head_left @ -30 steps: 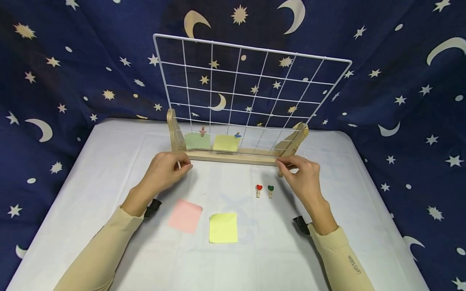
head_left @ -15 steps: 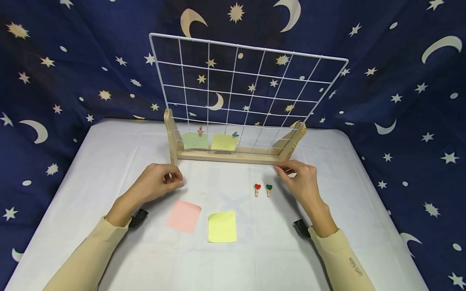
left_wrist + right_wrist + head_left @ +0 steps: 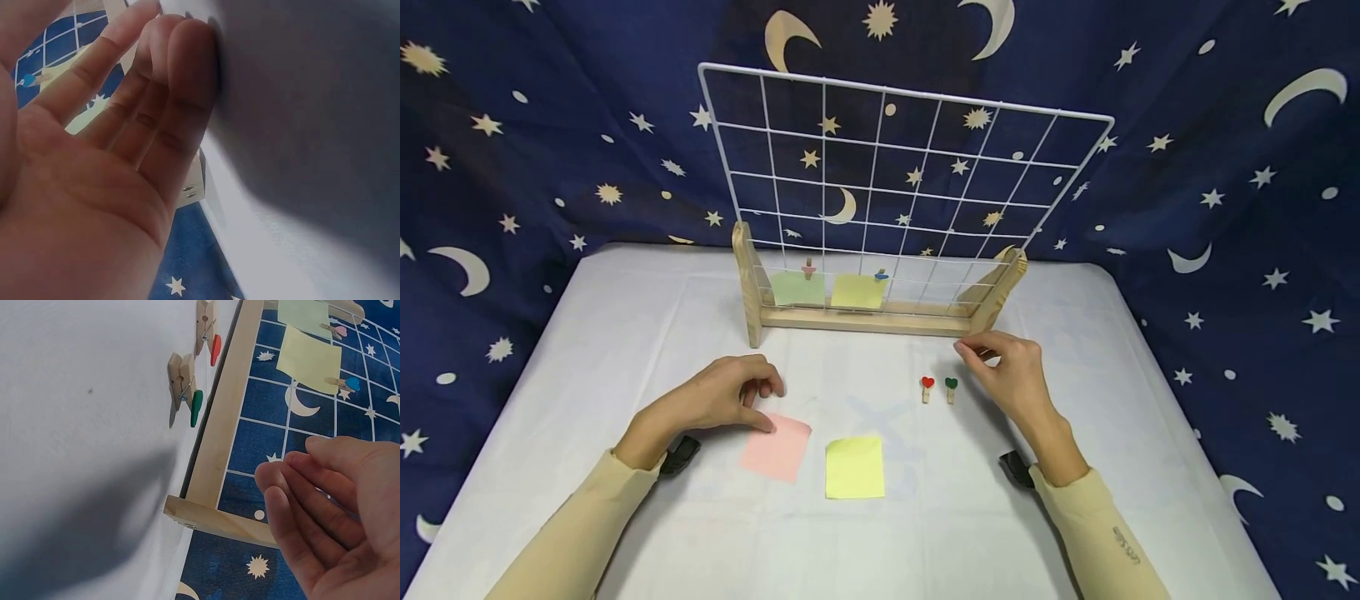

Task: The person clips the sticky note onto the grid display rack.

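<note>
Pink note (image 3: 777,454) lies flat on the surface (image 3: 887,550), just on your side of your left grip (image 3: 730,393) and a bit to its right. That's the relation to watch: your left thumb is over the note's far edge, close to the far-left corner. Can't confirm contact; the note doesn't show in the left wrist view. Left is clearly the nearer side; your right grip (image 3: 1011,371) is well apart from it.

Note looks about square, so no real long axis. It sits turned: far edge slopes toward you going right, near end swings left. Yellow note (image 3: 854,468) beside it, to the right, is set much squarer to you.

Left grip: thumb spread from the fingers, fingers loosely bent, nothing pinched that you can see. Right grip: raised near the right end of the wooden base (image 3: 865,321), thumb and fingertips close together, small gap, nothing between. Nearest small things there: green heart peg (image 3: 951,390), then red heart peg (image 3: 927,389), both lengthwise away from you, hearts at the far end.
</note>
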A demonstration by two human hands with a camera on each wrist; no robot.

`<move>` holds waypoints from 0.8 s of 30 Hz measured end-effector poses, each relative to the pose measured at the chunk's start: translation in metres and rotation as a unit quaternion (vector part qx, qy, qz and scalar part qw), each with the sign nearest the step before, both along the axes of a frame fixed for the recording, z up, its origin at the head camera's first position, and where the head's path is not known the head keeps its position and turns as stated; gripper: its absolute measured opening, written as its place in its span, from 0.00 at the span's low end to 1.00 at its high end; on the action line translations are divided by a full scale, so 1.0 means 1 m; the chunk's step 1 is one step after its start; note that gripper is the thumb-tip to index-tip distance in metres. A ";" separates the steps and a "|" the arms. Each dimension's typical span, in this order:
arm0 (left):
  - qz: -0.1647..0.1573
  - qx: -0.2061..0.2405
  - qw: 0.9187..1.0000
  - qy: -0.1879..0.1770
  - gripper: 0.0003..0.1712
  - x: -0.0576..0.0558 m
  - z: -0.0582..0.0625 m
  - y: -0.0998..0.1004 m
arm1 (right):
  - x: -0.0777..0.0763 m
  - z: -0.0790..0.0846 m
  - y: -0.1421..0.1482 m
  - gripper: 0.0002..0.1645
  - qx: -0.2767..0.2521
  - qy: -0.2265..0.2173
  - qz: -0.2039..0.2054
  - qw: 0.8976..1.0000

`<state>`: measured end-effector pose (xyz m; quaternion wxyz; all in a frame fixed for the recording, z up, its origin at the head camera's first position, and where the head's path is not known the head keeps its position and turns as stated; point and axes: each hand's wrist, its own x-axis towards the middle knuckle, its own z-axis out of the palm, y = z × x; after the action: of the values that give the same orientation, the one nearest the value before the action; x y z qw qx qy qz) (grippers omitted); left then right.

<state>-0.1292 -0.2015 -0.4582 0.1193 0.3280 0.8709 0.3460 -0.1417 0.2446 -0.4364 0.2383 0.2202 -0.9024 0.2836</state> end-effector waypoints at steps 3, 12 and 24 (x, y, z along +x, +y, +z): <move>-0.008 -0.012 1.000 0.009 0.24 0.000 0.001 0.000 | 0.000 0.001 -0.001 0.04 0.002 -0.007 0.004 1.000; -0.024 -0.033 0.999 -0.009 0.26 0.002 0.007 0.000 | 0.002 0.003 -0.002 0.03 0.008 -0.034 0.014 0.999; -0.008 -0.048 0.998 -0.026 0.22 0.005 0.007 0.003 | 0.004 0.007 -0.001 0.03 0.041 -0.130 0.018 0.991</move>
<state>-0.1240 -0.1985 -0.4516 0.1599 0.3195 0.8807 0.3111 -0.1378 0.2441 -0.4298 0.1045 0.2076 -0.9325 0.2766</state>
